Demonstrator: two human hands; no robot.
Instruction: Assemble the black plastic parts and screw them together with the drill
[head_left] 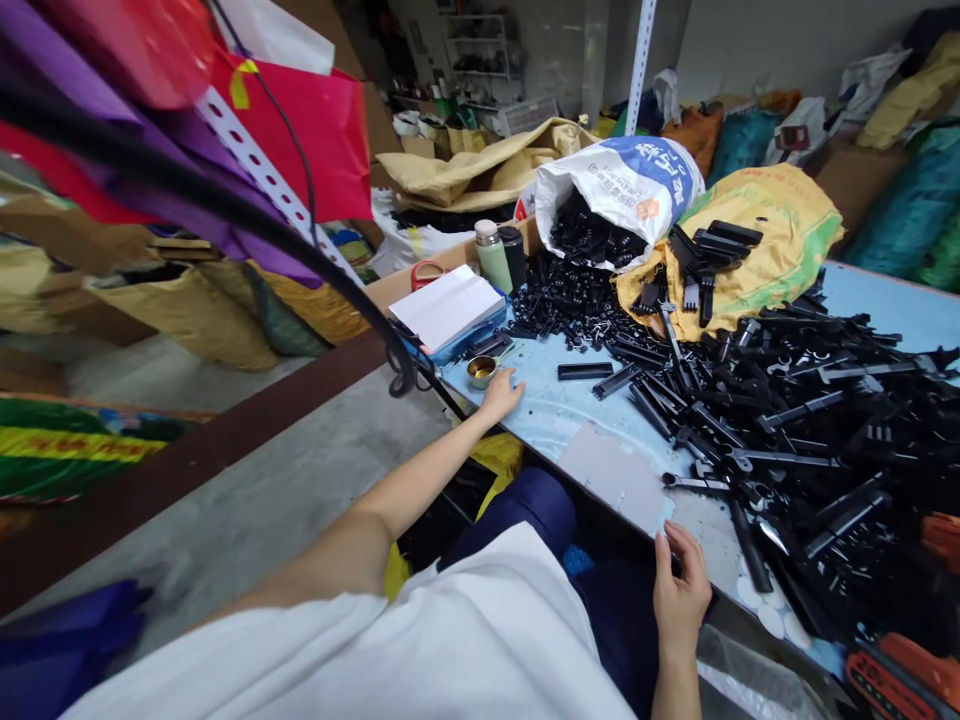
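My left hand (501, 396) rests at the near edge of the light blue table, fingers loosely apart, right beside a small metal cup (481, 372) with something amber inside. It touches or nearly touches the cup; I cannot tell which. At the table's front edge is my right hand (681, 578), its thumb and fingers apart with nothing visible between them. A grey flat sheet (611, 470) lies just beyond it. Close by, a ratchet wrench (697, 484) sits at the border of a big heap of black plastic parts and wrenches (817, 420).
A white sack (622, 200) spills small black parts; a yellow sack (765, 245) carries black pieces. Behind the cup are a paper pad (448, 308), a green bottle (493, 256) and red scissors (427, 274). An orange power tool (900, 680) sits lower right. A black cable (300, 250) crosses the left.
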